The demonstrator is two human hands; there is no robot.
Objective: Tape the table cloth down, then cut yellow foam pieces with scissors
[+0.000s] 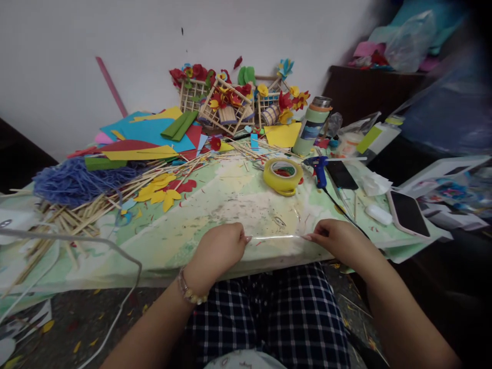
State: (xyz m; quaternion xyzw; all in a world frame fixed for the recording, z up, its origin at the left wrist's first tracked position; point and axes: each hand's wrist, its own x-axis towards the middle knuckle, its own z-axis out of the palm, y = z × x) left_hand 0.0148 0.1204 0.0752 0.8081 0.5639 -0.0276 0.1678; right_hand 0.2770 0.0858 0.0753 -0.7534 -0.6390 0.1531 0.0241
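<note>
Strip (274,237) between both grips (220,248) (342,240)

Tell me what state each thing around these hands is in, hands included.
Thin, clear, shiny strip: stretched straight.
Bare left hand: pinching one end of the strip.
Bare right hand: pinching the other end.
Round yellowish tape roll: lying flat.
Blue plastic glue gun: lying down, thin white stick protruding from its back.
Green, steel-topped cylindrical bottle: standing upright.
Pale-edged rectangular phone: screen dark.
Blue stringy heap: tangled.
</note>
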